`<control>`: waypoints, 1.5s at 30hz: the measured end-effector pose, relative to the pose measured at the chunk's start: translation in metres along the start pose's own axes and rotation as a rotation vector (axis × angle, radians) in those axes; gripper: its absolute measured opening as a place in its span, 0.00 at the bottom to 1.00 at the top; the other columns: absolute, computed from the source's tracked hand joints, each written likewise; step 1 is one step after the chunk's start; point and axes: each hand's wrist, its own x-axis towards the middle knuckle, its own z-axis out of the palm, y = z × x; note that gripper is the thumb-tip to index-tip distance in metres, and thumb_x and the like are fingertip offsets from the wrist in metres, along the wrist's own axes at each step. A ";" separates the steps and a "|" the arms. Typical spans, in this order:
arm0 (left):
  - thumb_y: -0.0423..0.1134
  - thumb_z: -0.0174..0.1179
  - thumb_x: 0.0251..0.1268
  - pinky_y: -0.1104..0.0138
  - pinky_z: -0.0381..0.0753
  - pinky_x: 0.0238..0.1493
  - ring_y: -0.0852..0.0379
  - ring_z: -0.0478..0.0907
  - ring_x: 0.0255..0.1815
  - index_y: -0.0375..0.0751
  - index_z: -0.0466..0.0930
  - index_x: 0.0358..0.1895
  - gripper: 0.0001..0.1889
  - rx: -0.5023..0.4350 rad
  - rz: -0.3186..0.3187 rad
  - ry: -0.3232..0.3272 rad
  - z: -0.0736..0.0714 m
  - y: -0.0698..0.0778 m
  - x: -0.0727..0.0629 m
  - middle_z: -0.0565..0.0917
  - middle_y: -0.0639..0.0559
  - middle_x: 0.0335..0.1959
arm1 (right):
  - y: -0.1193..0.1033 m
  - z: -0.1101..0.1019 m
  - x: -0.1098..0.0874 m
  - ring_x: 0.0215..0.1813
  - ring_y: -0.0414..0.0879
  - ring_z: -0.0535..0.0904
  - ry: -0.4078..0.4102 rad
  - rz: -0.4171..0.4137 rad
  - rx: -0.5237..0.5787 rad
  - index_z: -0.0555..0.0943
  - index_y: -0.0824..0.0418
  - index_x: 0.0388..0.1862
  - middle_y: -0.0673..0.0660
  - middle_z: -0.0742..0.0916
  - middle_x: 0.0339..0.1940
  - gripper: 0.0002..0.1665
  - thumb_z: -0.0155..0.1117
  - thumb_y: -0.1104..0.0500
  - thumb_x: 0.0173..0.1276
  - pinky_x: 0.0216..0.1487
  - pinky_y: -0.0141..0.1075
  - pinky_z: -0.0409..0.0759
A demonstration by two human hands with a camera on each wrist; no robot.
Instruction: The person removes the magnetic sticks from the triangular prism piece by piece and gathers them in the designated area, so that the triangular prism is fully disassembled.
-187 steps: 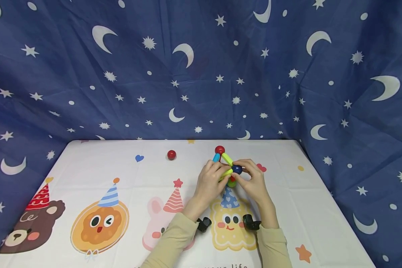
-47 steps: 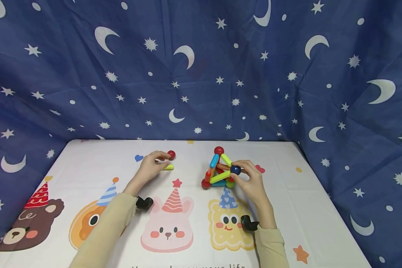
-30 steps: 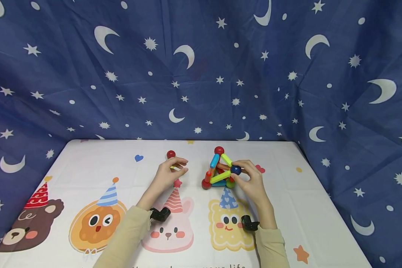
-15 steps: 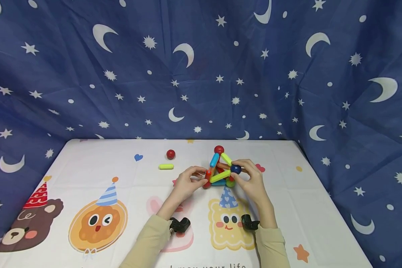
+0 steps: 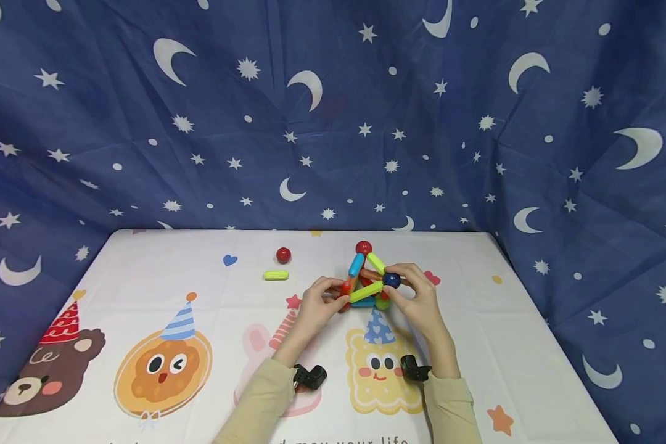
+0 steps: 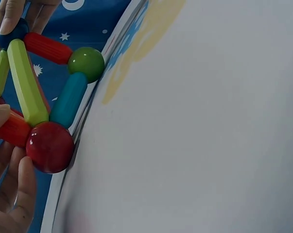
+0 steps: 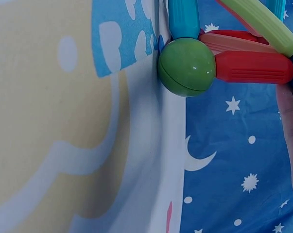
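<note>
A frame of magnetic rods and balls stands on the table. My right hand point(image 5: 419, 296) pinches its dark blue ball point(image 5: 391, 280) between thumb and fingers. My left hand point(image 5: 317, 306) grips the short red-orange rod point(image 6: 14, 128) at the left corner, its fingers right at the dark red ball point(image 6: 50, 147). A yellow-green rod point(image 5: 365, 291) links that corner to the blue ball. Another red ball point(image 5: 363, 248) tops the far corner, between a light blue rod point(image 5: 356, 265) and a second yellow-green rod point(image 5: 376, 263). In the right wrist view, a green ball point(image 7: 187, 67) joins a red rod point(image 7: 254, 67).
A loose red ball point(image 5: 283, 255) and a loose yellow-green rod point(image 5: 275, 275) lie left of the frame. The table wears a white cartoon-printed cloth point(image 5: 477, 345). Behind it hangs a blue curtain point(image 5: 333, 123) with moons and stars.
My left hand was at the frame, then let go of a yellow-green rod by the loose red ball. It came back right and took the red-orange rod. My right hand stayed on the blue ball.
</note>
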 end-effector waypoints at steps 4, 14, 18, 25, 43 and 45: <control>0.32 0.66 0.58 0.76 0.80 0.39 0.49 0.81 0.43 0.38 0.83 0.47 0.13 0.020 0.002 0.008 -0.001 -0.001 -0.001 0.82 0.44 0.42 | 0.000 0.001 0.000 0.50 0.59 0.78 0.000 0.001 0.003 0.80 0.74 0.48 0.68 0.82 0.47 0.19 0.69 0.74 0.55 0.53 0.28 0.80; 0.36 0.64 0.61 0.65 0.83 0.49 0.49 0.82 0.47 0.40 0.81 0.51 0.15 0.058 -0.029 0.003 -0.003 -0.006 -0.002 0.83 0.46 0.45 | 0.002 0.000 -0.001 0.49 0.59 0.78 -0.003 0.000 0.004 0.80 0.74 0.48 0.68 0.82 0.47 0.19 0.69 0.73 0.56 0.53 0.27 0.79; 0.36 0.64 0.61 0.65 0.83 0.49 0.50 0.82 0.47 0.40 0.81 0.51 0.15 0.051 -0.034 0.008 -0.003 -0.006 -0.001 0.83 0.45 0.46 | 0.002 0.000 -0.001 0.50 0.58 0.79 -0.003 -0.001 -0.001 0.80 0.73 0.48 0.68 0.82 0.47 0.19 0.69 0.73 0.56 0.53 0.27 0.79; 0.36 0.63 0.62 0.65 0.83 0.49 0.49 0.82 0.48 0.39 0.81 0.51 0.14 0.041 -0.058 0.021 -0.004 -0.006 -0.001 0.83 0.45 0.48 | 0.003 0.001 0.000 0.50 0.58 0.78 -0.002 0.000 -0.009 0.80 0.73 0.48 0.67 0.83 0.47 0.19 0.69 0.72 0.56 0.53 0.25 0.78; 0.35 0.62 0.62 0.61 0.83 0.47 0.49 0.83 0.46 0.42 0.80 0.49 0.12 0.045 -0.086 0.061 -0.003 -0.008 -0.003 0.84 0.44 0.47 | 0.004 0.001 -0.001 0.49 0.57 0.78 -0.001 0.001 -0.011 0.80 0.72 0.48 0.67 0.83 0.47 0.19 0.69 0.72 0.56 0.53 0.25 0.78; 0.34 0.62 0.62 0.62 0.82 0.46 0.49 0.83 0.46 0.42 0.80 0.48 0.12 0.042 -0.090 0.065 -0.003 -0.009 -0.002 0.84 0.43 0.47 | 0.004 0.001 0.000 0.49 0.57 0.78 0.001 -0.004 -0.012 0.80 0.73 0.48 0.67 0.83 0.47 0.19 0.69 0.72 0.56 0.53 0.24 0.78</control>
